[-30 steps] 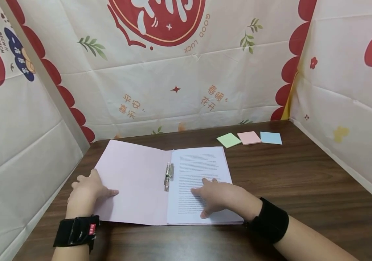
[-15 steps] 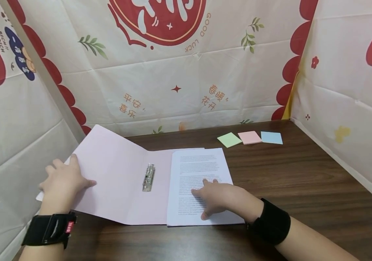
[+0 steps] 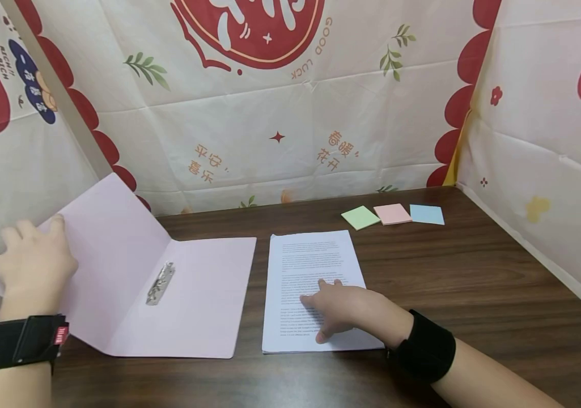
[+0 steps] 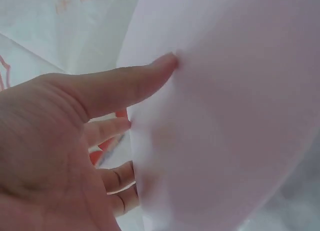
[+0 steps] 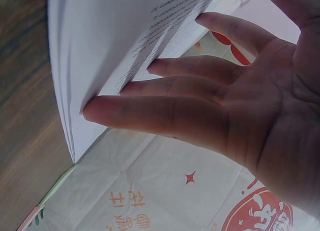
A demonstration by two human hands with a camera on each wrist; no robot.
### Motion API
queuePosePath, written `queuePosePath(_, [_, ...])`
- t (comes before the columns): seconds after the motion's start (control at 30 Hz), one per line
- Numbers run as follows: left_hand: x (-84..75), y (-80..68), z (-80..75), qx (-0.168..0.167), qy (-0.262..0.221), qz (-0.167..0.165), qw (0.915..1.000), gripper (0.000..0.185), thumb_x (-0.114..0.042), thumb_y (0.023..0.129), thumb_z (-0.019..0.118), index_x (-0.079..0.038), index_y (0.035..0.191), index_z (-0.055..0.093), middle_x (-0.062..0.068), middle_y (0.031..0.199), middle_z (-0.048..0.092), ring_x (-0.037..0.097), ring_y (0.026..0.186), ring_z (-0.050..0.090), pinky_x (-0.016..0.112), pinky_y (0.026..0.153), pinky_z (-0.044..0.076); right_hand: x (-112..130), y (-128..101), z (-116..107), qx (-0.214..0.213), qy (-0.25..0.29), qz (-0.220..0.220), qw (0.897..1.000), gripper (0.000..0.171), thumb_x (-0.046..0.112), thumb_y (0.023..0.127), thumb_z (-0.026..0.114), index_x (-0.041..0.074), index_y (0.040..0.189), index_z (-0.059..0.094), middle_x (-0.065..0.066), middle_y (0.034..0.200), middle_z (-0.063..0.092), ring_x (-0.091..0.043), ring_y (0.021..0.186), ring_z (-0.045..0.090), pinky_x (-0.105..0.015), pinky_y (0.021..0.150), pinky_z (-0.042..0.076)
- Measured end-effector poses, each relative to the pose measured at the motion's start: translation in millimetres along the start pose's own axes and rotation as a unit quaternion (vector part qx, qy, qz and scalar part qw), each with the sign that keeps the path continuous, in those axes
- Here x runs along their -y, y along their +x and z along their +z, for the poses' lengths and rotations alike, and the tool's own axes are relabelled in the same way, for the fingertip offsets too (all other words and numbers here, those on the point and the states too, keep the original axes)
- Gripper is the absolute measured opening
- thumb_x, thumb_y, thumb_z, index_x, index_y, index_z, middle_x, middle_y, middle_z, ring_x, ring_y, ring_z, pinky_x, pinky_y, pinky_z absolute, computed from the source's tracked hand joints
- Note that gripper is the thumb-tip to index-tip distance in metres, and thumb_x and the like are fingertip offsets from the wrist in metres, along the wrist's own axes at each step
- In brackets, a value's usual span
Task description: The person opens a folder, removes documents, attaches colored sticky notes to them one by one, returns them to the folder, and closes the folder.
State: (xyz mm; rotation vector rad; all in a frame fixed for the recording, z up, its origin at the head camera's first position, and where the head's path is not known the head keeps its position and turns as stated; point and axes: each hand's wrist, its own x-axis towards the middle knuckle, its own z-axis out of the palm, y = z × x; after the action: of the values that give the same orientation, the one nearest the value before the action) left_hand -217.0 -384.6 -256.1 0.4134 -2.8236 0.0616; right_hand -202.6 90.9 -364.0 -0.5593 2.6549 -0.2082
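At the left of the head view, my left hand holds the raised cover of a pale pink file folder. In the left wrist view the thumb lies on the inner face and the other fingers go behind the edge. A metal clip is fixed inside the folder near its fold. My right hand rests with spread fingers on a stack of printed paper. The right wrist view shows its straight fingertips on the top sheet. A strip of table separates folder and stack.
Green, pink and blue sticky note pads lie at the back right of the dark wooden table. Printed white cloth encloses the table at the back and both sides.
My left hand has moved left with the folder, sliding it out from under the paper stack and lifting its cover. The right hand and the stack have stayed in place.
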Motion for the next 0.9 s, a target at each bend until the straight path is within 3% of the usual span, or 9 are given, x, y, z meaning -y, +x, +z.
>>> queuePosePath(0.33, [30.2, 7.8, -1.7, -0.013, 0.019, -0.003, 0.9997, 0.068, -0.007, 0.092, 0.06, 0.01, 0.15, 0.028, 0.054, 0.129, 0.02, 0.072, 0.132, 0.019, 0.09, 0.098, 0.028, -1, 0, 0, 0.002, -0.005, 0.007, 1.0, 0.079, 0.035, 0.08, 0.094, 0.023, 0.151, 0.061, -0.027, 0.164, 0.046, -0.057, 0.151, 0.04, -0.074, 0.113, 0.042])
queuePosePath(0.5, [30.7, 9.2, -3.2, -0.011, 0.032, -0.02, 0.9992, 0.059, -0.009, 0.09, 0.066, 0.018, 0.133, 0.036, 0.053, 0.129, 0.021, 0.073, 0.134, 0.019, 0.088, 0.095, 0.037, 0, 1, 1, 0.002, -0.007, 0.009, 1.0, 0.08, 0.036, 0.08, 0.094, 0.024, 0.151, 0.061, -0.026, 0.164, 0.045, -0.057, 0.151, 0.041, -0.073, 0.113, 0.042])
queuePosePath(0.63, [20.0, 9.2, -11.0, 0.006, 0.025, -0.032, 0.9991, 0.053, -0.015, 0.094, 0.062, 0.021, 0.125, 0.039, 0.054, 0.128, 0.021, 0.072, 0.134, 0.017, 0.088, 0.095, 0.035, 0, 1, 1, -0.001, -0.008, 0.007, 1.0, 0.079, 0.036, 0.08, 0.093, 0.024, 0.151, 0.061, -0.027, 0.164, 0.045, -0.058, 0.151, 0.041, -0.073, 0.113, 0.042])
queuePosePath(0.77, [0.5, 4.3, -12.8, 0.002, 0.031, -0.026, 0.9992, 0.052, -0.021, 0.097, 0.058, 0.021, 0.121, 0.04, 0.057, 0.128, 0.025, 0.075, 0.134, 0.021, 0.09, 0.098, 0.032, 0, 0, 1, 0.0, -0.006, 0.006, 1.0, 0.079, 0.035, 0.08, 0.093, 0.023, 0.152, 0.061, -0.027, 0.164, 0.045, -0.058, 0.151, 0.04, -0.073, 0.114, 0.041])
queuePosePath(0.9, [-28.8, -4.1, -0.9, -0.018, 0.006, 0.038, 0.9991, 0.053, -0.027, 0.098, 0.061, 0.017, 0.123, 0.044, 0.052, 0.122, 0.035, 0.073, 0.124, 0.032, 0.089, 0.087, 0.038, 0, 1, 1, 0.003, -0.008, 0.006, 1.0, 0.081, 0.036, 0.08, 0.093, 0.023, 0.152, 0.06, -0.027, 0.165, 0.044, -0.06, 0.151, 0.039, -0.074, 0.114, 0.04])
